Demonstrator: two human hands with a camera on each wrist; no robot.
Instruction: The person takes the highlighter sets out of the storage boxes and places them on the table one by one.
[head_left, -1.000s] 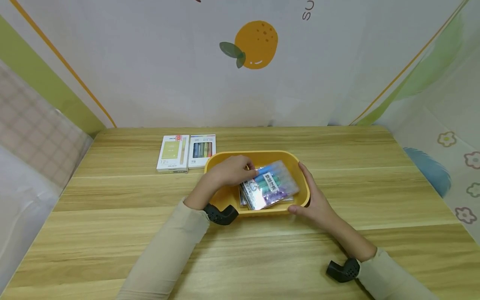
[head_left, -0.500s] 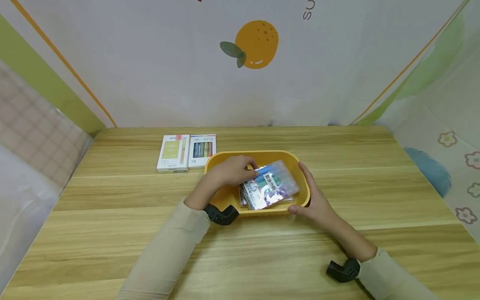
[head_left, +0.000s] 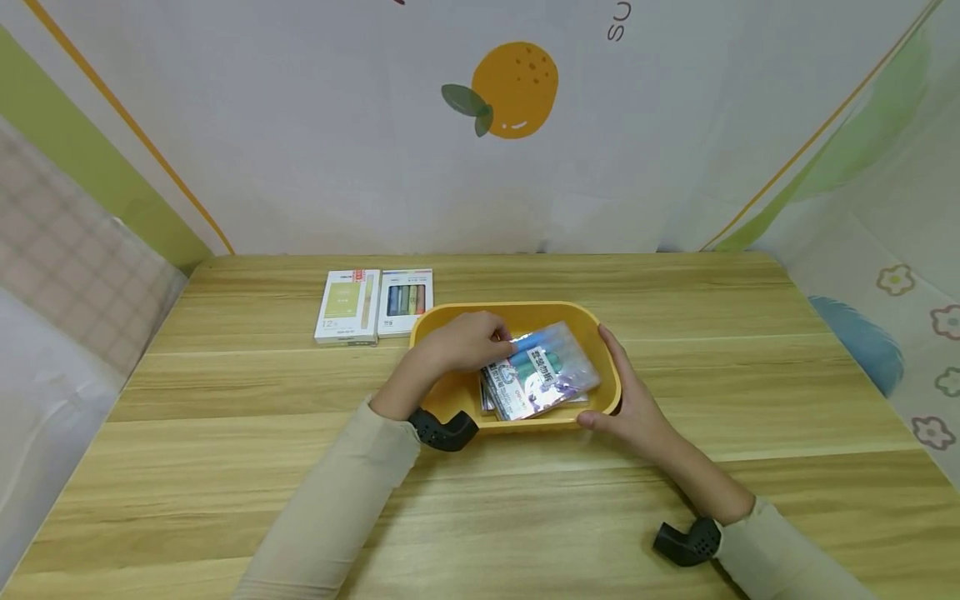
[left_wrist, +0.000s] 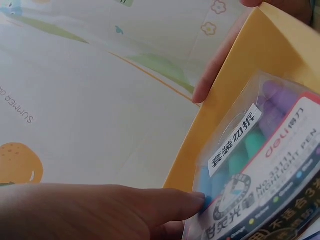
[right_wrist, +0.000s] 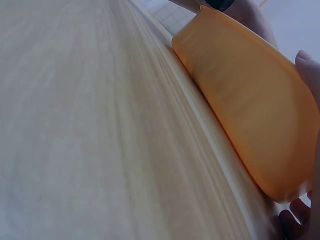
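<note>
A yellow plastic bin [head_left: 536,313] stands on the wooden table, with a clear pack of highlighters [head_left: 551,375] tilted inside it. Blue, green and purple pens show through the pack in the left wrist view. My left hand [head_left: 467,340] reaches into the bin and pinches the pack at its left corner, thumb on top; its other fingers are mostly hidden. At least one more flat pack [head_left: 487,402] lies beneath. My right hand [head_left: 633,408] grips the bin's right end, thumb at the front rim and fingers round the outer wall [right_wrist: 250,95].
Two white boxes lie side by side behind the bin to the left: one with a green panel [head_left: 347,307], one with a window showing coloured pens [head_left: 406,302]. A printed cloth [head_left: 337,150] hangs along the table's back edge.
</note>
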